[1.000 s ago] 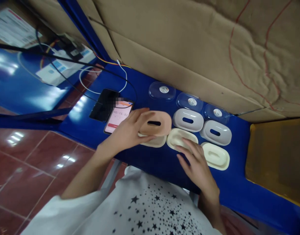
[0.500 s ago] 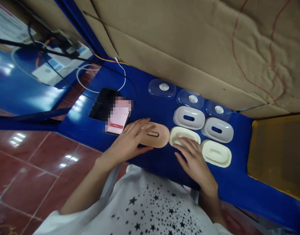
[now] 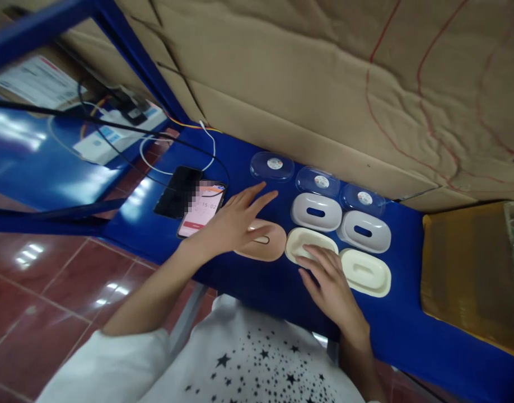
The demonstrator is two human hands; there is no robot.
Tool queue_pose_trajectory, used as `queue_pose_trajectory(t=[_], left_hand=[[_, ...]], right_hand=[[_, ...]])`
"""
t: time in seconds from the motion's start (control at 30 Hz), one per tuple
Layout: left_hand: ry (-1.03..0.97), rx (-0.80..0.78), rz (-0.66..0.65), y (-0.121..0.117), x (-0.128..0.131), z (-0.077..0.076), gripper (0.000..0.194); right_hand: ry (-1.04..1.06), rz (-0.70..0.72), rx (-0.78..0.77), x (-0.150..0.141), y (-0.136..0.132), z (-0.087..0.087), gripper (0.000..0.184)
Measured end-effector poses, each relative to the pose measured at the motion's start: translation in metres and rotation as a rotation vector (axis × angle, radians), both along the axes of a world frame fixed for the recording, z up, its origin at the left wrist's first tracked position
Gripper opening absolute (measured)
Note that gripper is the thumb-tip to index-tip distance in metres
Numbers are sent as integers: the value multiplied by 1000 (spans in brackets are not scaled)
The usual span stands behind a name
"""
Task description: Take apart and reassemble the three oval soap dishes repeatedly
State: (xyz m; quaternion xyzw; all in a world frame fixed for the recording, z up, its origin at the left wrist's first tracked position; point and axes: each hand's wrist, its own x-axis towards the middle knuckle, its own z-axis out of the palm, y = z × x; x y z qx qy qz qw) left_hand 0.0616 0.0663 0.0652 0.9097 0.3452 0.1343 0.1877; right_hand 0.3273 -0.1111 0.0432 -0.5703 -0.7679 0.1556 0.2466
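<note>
My left hand (image 3: 236,218) has its fingers spread above the left part of a peach oval tray with a slot (image 3: 274,246). Nothing is in that hand. With fingers apart, my right hand (image 3: 324,274) rests over the near edge of a cream oval dish (image 3: 299,238); whether the fingertips touch it I cannot tell. A second cream dish (image 3: 368,274) lies to its right. Behind them sit two white slotted trays, one on the left (image 3: 316,211) and one on the right (image 3: 366,230). Farther back are clear lids with round labels, including the leftmost lid (image 3: 261,168).
Left of my hand lie a lit phone (image 3: 200,215) and a dark phone-like device (image 3: 177,193) beside cables. A brown taped carton (image 3: 462,263) stands at the right. Cardboard (image 3: 303,84) rises behind the blue table (image 3: 248,280).
My left hand has moved away from me, toward the lids, its fingers now more spread over the peach tray. My right hand stays at the cream dish. The view has shifted slightly.
</note>
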Motion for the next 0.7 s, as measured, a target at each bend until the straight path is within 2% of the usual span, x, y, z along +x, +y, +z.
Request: queue_pose_trajectory(t=[0.13, 0.23, 0.3, 0.47, 0.53, 0.6, 0.7], left_hand=[[166, 132, 103, 54, 38, -1, 71], [279, 107, 104, 83, 54, -5, 71], [309, 67, 114, 93, 56, -6, 72], [309, 12, 127, 96, 47, -7, 83], [314, -20, 112, 94, 43, -6, 80], [321, -48, 100, 90, 39, -1, 76], [269, -78, 58, 71, 30, 16, 77]], right_hand=[[23, 11, 35, 0, -2, 0, 34], [42, 14, 30, 1, -5, -1, 34], [50, 14, 26, 2, -6, -2, 34], [48, 24, 25, -1, -6, -1, 31], [49, 33, 21, -3, -6, 0, 29], [55, 43, 22, -4, -6, 1, 28], [66, 43, 31, -3, -8, 1, 28]])
